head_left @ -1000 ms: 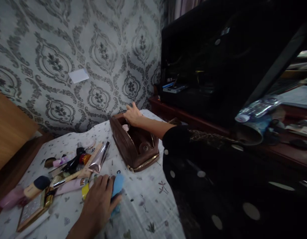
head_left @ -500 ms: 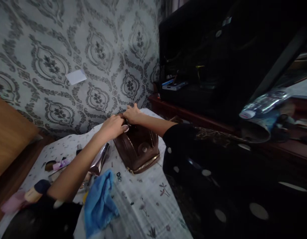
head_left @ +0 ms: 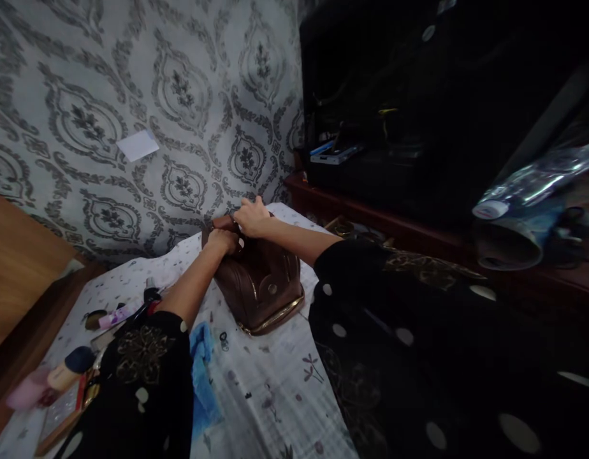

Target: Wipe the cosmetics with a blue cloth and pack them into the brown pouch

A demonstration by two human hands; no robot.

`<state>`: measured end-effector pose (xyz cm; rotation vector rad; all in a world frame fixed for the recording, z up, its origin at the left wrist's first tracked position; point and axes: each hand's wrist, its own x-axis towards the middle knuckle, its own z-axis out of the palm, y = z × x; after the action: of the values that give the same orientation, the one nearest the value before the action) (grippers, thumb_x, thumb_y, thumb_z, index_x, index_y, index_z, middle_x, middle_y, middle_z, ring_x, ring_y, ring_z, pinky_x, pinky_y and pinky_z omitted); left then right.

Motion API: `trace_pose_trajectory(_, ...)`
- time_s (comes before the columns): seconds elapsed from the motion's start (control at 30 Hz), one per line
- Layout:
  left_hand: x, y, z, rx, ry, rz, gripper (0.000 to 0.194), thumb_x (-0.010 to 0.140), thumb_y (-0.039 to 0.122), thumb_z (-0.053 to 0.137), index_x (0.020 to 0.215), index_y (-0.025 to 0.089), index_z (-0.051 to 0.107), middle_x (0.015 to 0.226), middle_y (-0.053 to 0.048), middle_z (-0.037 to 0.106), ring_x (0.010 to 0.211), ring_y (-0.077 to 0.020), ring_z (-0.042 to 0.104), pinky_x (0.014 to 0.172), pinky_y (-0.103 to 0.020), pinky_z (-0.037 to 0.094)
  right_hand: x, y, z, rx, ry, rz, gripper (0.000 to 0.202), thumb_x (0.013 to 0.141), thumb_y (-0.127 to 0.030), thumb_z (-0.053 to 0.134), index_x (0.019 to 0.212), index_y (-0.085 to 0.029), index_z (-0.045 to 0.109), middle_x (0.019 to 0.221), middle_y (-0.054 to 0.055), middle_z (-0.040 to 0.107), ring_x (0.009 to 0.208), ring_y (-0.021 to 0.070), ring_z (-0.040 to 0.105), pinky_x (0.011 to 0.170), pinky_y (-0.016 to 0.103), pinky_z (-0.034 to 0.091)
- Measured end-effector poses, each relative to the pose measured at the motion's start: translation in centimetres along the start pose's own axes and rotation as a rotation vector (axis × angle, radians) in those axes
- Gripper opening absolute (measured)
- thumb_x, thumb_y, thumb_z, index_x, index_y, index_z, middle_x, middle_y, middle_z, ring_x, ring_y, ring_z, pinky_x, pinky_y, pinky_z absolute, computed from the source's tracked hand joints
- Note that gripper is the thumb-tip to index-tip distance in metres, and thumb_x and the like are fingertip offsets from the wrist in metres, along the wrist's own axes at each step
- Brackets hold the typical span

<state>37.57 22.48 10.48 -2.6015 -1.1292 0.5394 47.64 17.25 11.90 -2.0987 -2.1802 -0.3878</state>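
Note:
A brown leather handbag (head_left: 263, 306) with gold zips stands on the patterned white cloth, its top gaping. My left hand (head_left: 224, 242) dips into the mouth of the bag from the left side. Its thumb shows, but the other fingers are mostly hidden inside. At the far edge of the opening, my right hand (head_left: 251, 218) is closed on the bag's rim, fingers bent over it. The blue cloth (head_left: 204, 389) lies left of the bag, partly covered by my left sleeve.
Cosmetics lie along the left, among them a dark-capped bottle (head_left: 69, 368), a pink item (head_left: 29, 389) and a lilac tube (head_left: 115, 315). To the right stand a large black screen (head_left: 394, 95), a clear plastic bottle (head_left: 528, 185) and a cup-like container (head_left: 509, 248).
My left hand has moved down into the bag's opening, and its forearm now covers more of the blue cloth and hides the shiny pouch. The right hand stays on the rim.

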Motion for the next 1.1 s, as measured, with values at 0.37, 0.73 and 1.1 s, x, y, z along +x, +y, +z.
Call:
trace_pose_trajectory(0.37, -0.4, -1.1, 2.8, -0.147, 0.108, -0.070, 0.041, 0.082, 0.045, 0.067, 0.114, 0.019, 0.066, 0.123, -0.013, 0.070, 0.113, -0.0281, 0.066, 0.089, -0.032, 0.054, -0.6, -0.1, -0.3, -0.005, 0.007, -0.037, 0.029, 0.084, -0.016, 0.055, 0.110, -0.015, 0.067, 0.117, 0.015, 0.069, 0.128, 0.0319, 0.045, 0.104, 0.054, 0.037)
trace_pose_trajectory(0.73, -0.1, -1.0, 3.0, -0.165, 0.101, -0.059, 0.042, 0.082, 0.042, 0.069, 0.117, 0.019, 0.065, 0.122, -0.013, 0.070, 0.115, -0.0288, 0.065, 0.091, -0.031, 0.054, -0.4, -0.5, -0.3, -0.074, 0.025, -0.058, 0.024, 0.082, -0.014, 0.058, 0.104, -0.015, 0.069, 0.109, 0.015, 0.071, 0.122, 0.0327, 0.050, 0.102, 0.053, 0.037)
trace_pose_trajectory(1.1, 0.1, -0.1, 1.2, -0.177, 0.101, 0.039, 0.036, 0.081, 0.030, 0.069, 0.116, 0.026, 0.070, 0.124, -0.012, 0.070, 0.119, -0.0301, 0.064, 0.100, -0.039, 0.050, -1.3, -0.9, -1.8, -0.064, -0.030, -0.072, 0.027, 0.085, -0.011, 0.053, 0.107, -0.014, 0.069, 0.112, 0.017, 0.070, 0.117, 0.0315, 0.056, 0.104, 0.054, 0.033)
